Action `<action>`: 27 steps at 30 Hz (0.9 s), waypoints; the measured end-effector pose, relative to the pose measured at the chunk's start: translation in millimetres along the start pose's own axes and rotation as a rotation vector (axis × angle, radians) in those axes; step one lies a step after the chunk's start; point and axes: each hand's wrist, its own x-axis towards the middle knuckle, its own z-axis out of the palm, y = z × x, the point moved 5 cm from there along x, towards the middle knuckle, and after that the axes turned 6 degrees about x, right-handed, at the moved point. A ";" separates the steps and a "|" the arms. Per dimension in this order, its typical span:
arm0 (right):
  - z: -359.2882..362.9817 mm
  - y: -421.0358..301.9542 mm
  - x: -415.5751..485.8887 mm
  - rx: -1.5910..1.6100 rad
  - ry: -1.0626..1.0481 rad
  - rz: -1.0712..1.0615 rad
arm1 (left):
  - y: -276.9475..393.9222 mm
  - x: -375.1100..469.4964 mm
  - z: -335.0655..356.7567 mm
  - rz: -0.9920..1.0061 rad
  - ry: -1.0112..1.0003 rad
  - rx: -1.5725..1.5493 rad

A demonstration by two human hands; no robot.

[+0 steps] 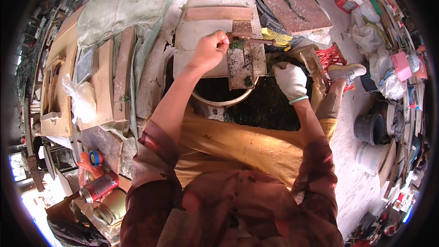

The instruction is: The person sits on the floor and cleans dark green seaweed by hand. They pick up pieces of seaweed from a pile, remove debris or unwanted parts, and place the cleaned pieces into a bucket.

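My bare left hand [211, 49] is curled in a fist at the left end of a brown handle or rod [262, 41], mostly hidden inside the fist. The rod crosses a narrow wooden board [240, 63] dusted with pale crumbs. Green shredded matter [237, 44] clings to that board below the rod. My right hand [291, 81], in a white knitted glove, reaches into a wooden-sided box [317, 65] at the right. Its fingertips touch dark green material there; whether they grip any is hidden. Below the board shows the curved rim of a round container [226, 103].
Yellow cloth [236, 139] covers my lap. A stuffed woven sack [123, 5] and wooden planks [121, 75] lie at left. A reddish board [289, 3] is at upper right, and buckets [368, 128] line the right side. Red drink can [99, 187] at lower left.
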 end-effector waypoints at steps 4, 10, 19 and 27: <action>18.8 9.4 -37.8 -0.379 -0.427 -0.372 | 39.3 -5.9 2.1 -0.044 -0.160 -0.172; -8.2 -18.1 -64.1 0.012 -0.424 -0.143 | 72.3 -26.7 19.2 0.106 -0.232 -0.099; -46.2 -42.2 -56.4 0.803 -0.391 0.071 | 89.0 -35.3 29.6 0.186 -0.223 -0.056; -34.1 -46.2 -50.1 0.904 -0.269 0.107 | 96.2 -43.0 39.6 0.040 -0.418 0.022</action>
